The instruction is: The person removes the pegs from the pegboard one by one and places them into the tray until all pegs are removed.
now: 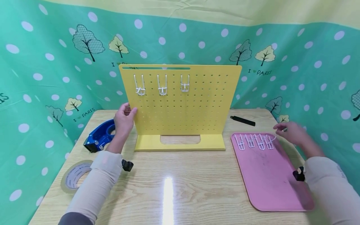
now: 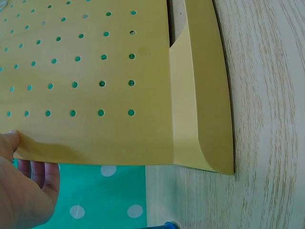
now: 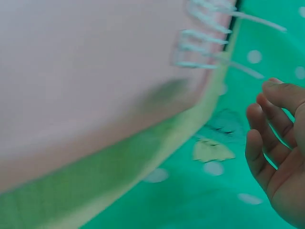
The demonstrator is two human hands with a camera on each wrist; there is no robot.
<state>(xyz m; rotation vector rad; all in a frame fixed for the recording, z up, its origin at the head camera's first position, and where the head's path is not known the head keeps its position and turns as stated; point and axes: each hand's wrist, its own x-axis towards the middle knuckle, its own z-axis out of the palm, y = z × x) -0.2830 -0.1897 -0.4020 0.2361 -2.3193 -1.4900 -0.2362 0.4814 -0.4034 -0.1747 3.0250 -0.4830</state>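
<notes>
A yellow pegboard (image 1: 180, 106) stands upright on its base, with three white wire hooks (image 1: 162, 89) hanging in its upper rows. My left hand (image 1: 124, 120) grips the board's left edge, thumb on the front face and fingers behind, as the left wrist view also shows. Several more white wire hooks (image 1: 261, 142) lie in a row at the far end of a pink tray (image 1: 270, 181). Just past that tray's far right corner is my right hand (image 1: 291, 134), close to the last hook. In the right wrist view its fingers (image 3: 255, 114) are loosely bent and apart, holding nothing.
A blue tape dispenser (image 1: 98, 137) sits left of the board, behind my left forearm. Nearer lies a roll of tape (image 1: 67, 178), partly covered by the sleeve. A black marker-like stick (image 1: 242, 121) rests between board and tray. Patterned green cloth (image 1: 180, 40) surrounds the table.
</notes>
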